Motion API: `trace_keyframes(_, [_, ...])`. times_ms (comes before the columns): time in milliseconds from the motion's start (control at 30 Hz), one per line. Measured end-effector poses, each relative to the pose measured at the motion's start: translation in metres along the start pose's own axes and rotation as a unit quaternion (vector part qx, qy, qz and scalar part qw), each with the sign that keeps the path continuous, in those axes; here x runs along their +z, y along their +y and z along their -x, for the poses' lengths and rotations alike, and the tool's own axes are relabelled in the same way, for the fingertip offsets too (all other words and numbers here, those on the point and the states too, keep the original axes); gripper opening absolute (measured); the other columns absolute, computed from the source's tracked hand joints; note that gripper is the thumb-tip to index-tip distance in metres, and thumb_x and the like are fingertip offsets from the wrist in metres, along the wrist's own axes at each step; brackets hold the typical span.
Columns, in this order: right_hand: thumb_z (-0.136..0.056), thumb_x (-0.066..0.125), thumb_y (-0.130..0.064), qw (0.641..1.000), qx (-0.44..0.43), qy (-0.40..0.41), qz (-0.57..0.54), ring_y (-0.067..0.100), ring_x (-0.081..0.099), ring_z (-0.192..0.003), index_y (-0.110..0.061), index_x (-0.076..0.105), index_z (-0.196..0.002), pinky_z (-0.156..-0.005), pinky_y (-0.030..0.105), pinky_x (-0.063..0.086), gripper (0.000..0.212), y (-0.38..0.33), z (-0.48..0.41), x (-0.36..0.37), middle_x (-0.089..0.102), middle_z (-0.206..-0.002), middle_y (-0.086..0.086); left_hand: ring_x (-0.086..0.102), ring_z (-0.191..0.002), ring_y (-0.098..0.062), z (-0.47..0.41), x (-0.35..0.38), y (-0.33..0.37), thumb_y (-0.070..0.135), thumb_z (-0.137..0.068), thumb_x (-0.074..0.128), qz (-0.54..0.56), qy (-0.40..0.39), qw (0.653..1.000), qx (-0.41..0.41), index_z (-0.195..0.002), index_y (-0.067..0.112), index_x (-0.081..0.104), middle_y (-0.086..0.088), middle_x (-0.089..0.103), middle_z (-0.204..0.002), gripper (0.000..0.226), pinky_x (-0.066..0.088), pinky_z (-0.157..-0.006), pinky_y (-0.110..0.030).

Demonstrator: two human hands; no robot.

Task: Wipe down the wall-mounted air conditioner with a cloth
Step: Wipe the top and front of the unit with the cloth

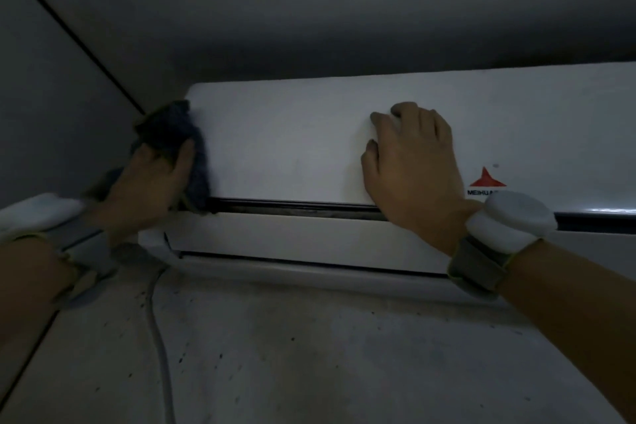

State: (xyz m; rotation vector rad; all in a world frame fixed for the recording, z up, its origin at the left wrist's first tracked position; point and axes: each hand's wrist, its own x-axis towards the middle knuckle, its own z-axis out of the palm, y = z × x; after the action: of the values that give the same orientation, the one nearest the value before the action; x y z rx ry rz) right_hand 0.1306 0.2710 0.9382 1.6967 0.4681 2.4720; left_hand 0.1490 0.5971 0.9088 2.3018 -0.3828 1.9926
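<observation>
**Cloth at the unit's left end**

Head view: I see the left hand (pixel 148 182) gripping the dark cloth (pixel 172 134) against the left end of the white air conditioner (pixel 292 141). The right hand (pixel 413 162) rests on its front panel, fingers relaxed, holding nothing, just left of the red logo (pixel 487 179).

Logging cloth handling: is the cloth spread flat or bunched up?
Bunched. The dark cloth is crumpled in the left hand, pressed against the left end of the air conditioner.
</observation>
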Motion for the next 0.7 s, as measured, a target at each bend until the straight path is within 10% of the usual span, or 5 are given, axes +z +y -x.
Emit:
trace_keyframes(200, [-0.093, 0.035, -0.029, 0.999, -0.02, -0.026, -0.022, 0.038, 0.054, -0.11, -0.004, 0.06, -0.122, -0.104, 0.049, 0.037, 0.046, 0.009, 0.001, -0.008, 0.058, -0.12, 0.021, 0.06, -0.08, -0.06, -0.014, 0.016, 0.031, 0.003, -0.083, 0.066, -0.053, 0.045, 0.997, 0.013, -0.138, -0.008, 0.032, -0.041, 0.062, -0.09, 0.066, 0.045, -0.073, -0.076])
trace_keyframes(333, [-0.09, 0.039, -0.02, 0.997, -0.048, -0.015, -0.067, 0.037, 0.059, -0.102, 0.0, 0.059, -0.123, -0.093, 0.044, 0.044, 0.043, 0.029, 0.008, -0.016, 0.06, -0.119, 0.022, 0.028, -0.143, -0.035, -0.022, 0.015, 0.131, 0.061, -0.096, 0.009, 0.035, 0.075, 0.997, -0.002, -0.147, 0.009, 0.039, -0.019, 0.038, -0.153, 0.079, 0.013, -0.123, -0.05])
trace_keyframes(467, [-0.089, 0.042, -0.018, 0.998, -0.03, -0.008, -0.061, 0.032, 0.055, -0.092, -0.006, 0.06, -0.106, -0.08, 0.034, 0.037, 0.027, 0.048, 0.017, -0.03, 0.058, -0.106, 0.015, -0.008, -0.153, -0.02, -0.039, 0.021, 0.223, 0.057, -0.095, 0.003, 0.038, 0.056, 0.992, 0.106, -0.158, 0.024, 0.006, -0.004, -0.005, -0.167, 0.071, -0.013, -0.121, -0.033])
trace_keyframes(700, [-0.09, 0.035, -0.026, 1.0, 0.016, -0.002, 0.017, 0.036, 0.053, -0.093, -0.005, 0.058, -0.11, -0.081, 0.041, 0.039, 0.037, 0.089, 0.007, -0.035, 0.058, -0.107, 0.019, -0.003, -0.154, -0.019, -0.111, 0.02, 0.264, 0.053, -0.104, 0.014, 0.049, 0.076, 0.991, 0.098, -0.158, 0.029, 0.006, -0.001, -0.002, -0.167, 0.06, -0.006, -0.124, -0.035])
